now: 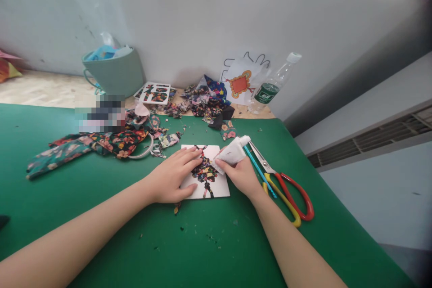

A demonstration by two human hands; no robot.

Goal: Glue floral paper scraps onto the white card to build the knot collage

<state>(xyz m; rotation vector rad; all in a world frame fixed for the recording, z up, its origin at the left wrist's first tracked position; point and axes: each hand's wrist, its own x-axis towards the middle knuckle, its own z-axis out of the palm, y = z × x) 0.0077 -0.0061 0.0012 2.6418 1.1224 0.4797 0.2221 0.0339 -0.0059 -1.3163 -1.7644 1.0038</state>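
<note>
A white square card (221,189) lies on the green tabletop, with a pattern of dark floral fabric pieces (204,171) across its middle. My left hand (177,175) rests flat on the card's left side, fingers stretched over the fabric. In my right hand (241,173) is a white squeeze tube (234,150), its capped end pointing up and away to the right. The tube's lower end hangs over the card's right side; whether it touches the fabric is hard to see. Just right of that hand lie scissors (285,189) with red and yellow handles and a blue pencil-like stick (258,168).
Floral cloth (101,144) is heaped at left, beside a clear ring (143,150). Along the wall stand a green bin (116,74), a finished-looking card (157,93), fabric scraps (205,99), a drawing (240,83) and a plastic bottle (270,92). Small scraps dot the green table (202,256).
</note>
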